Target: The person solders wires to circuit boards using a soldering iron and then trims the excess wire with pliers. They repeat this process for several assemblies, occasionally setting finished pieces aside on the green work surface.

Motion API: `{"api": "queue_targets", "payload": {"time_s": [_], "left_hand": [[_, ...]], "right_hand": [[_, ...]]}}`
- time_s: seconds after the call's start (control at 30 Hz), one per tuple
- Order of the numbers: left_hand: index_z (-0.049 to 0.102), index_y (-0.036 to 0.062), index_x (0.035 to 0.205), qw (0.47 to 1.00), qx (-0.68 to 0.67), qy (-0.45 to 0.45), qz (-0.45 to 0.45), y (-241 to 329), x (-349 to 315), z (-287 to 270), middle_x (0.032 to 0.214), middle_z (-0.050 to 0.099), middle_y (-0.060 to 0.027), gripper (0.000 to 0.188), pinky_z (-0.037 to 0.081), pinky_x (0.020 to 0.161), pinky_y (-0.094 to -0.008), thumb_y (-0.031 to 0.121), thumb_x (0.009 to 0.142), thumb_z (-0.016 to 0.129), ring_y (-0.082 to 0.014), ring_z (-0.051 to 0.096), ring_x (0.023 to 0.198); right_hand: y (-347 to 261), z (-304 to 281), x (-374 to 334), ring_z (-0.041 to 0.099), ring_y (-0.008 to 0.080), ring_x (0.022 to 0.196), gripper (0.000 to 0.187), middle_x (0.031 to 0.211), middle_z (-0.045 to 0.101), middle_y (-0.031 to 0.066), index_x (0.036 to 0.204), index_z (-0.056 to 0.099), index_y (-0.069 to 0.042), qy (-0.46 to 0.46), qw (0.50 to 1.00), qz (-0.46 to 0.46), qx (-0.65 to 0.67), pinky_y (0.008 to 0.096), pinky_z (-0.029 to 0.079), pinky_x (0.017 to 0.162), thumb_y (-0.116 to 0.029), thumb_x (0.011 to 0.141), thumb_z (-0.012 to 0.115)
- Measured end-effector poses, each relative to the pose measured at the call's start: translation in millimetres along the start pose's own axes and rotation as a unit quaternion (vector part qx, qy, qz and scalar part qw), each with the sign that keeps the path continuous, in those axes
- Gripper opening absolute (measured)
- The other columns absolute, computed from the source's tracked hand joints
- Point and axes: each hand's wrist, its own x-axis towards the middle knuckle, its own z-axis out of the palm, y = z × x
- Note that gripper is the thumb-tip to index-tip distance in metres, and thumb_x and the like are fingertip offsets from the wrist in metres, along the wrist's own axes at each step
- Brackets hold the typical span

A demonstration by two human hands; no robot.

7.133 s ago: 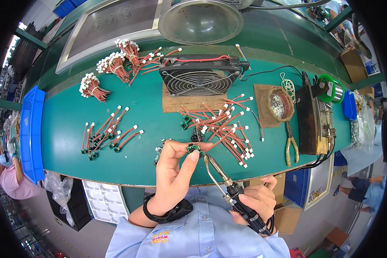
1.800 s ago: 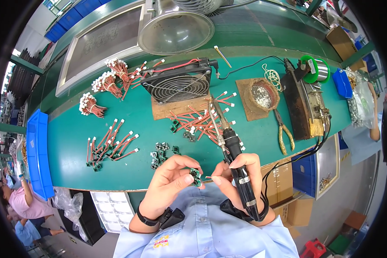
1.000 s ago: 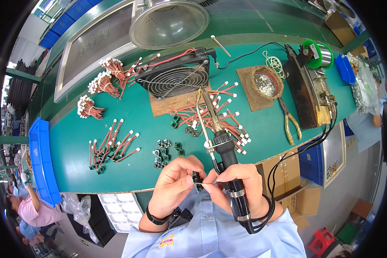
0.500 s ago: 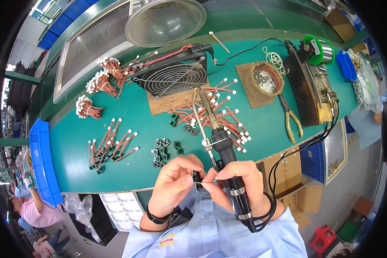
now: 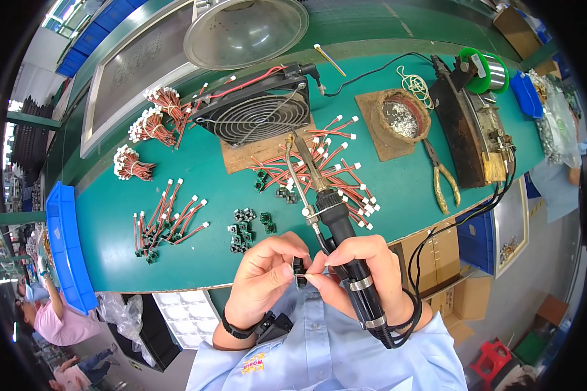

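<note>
Soldering iron (image 5: 334, 212) metal, plastic; dome (image 5: 248, 32) glossy metal.

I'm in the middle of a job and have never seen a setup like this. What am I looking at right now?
There's no machine arm here: a person works with two bare hands, seen from above by a wide fisheye camera on their head, so straight edges bend. Picture left is the person's left.

The left grip pinches a small dark part. The right grip holds a soldering iron, tip pointing away from the body; its fingertips also reach the part, apparently with a thin wire.

On the green table lie wired boards, loose boards, bundled wires, a fan and pliers. A green spool is at far right.
</note>
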Motion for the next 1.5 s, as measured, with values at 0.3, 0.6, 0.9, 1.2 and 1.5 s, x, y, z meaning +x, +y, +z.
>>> {"api": "queue_targets", "payload": {"time_s": [0.3,0.6,0.9,1.2,1.5], "left_hand": [[0.055,0.0013,0.097,1.0,0.005,0.0,0.009,-1.2,0.1,0.2,0.089,0.049,-0.0066,0.019,0.037,0.074,-0.0268,0.017,0.086,0.058,-0.0146,0.046,0.082],[0.054,0.0009,0.097,1.0,0.008,0.006,0.016,-1.5,0.6,1.8,0.088,0.049,-0.0069,0.018,0.038,0.073,-0.027,0.014,0.085,0.059,-0.0151,0.047,0.082],[0.054,-0.0007,0.097,1.0,0.019,-0.006,0.0,4.6,-0.2,2.8,0.097,0.053,-0.011,0.016,0.041,0.077,-0.0287,0.009,0.084,0.058,-0.0168,0.051,0.087],[0.053,-0.0043,0.099,0.993,0.116,0.005,-0.003,15.3,-0.2,8.0,0.099,0.055,-0.0139,0.018,0.044,0.084,-0.0325,-0.005,0.081,0.054,-0.0209,0.056,0.096],[0.053,-0.0036,0.094,0.979,0.2,0.045,-0.007,17.9,-3.2,15.1,0.099,0.058,-0.0166,0.014,0.046,0.082,-0.0348,-0.005,0.08,0.054,-0.0229,0.058,0.093]], "right_hand": [[-0.6,-1.7,0.6,0.06,0.0086,0.058,0.042,0.072,0.06,0.0042,0.095,0.043,-0.006,0.007,1.0,0.003,-0.002,0.0209,0.046,0.051,0.0,0.068,0.074],[-0.2,-3.8,1.4,0.061,0.0098,0.059,0.042,0.073,0.06,0.004,0.096,0.043,-0.006,0.004,1.0,-0.009,-0.001,0.0218,0.047,0.052,0.0,0.068,0.074],[3.2,-7.3,-1.5,0.063,0.012,0.063,0.039,0.075,0.063,0.007,0.096,0.044,-0.006,-0.015,0.999,0.017,0.038,0.0229,0.048,0.054,0.0,0.07,0.073],[0.4,-15.7,1.5,0.061,0.0196,0.063,0.037,0.078,0.061,0.0065,0.095,0.051,-0.003,-0.031,0.999,0.03,0.013,0.0269,0.048,0.056,0.002,0.066,0.072],[7.6,-10.6,-3.8,0.059,0.019,0.06,0.041,0.076,0.061,0.0065,0.096,0.05,-0.006,0.016,0.999,0.027,-0.031,0.0261,0.047,0.054,-0.005,0.064,0.077]]}}
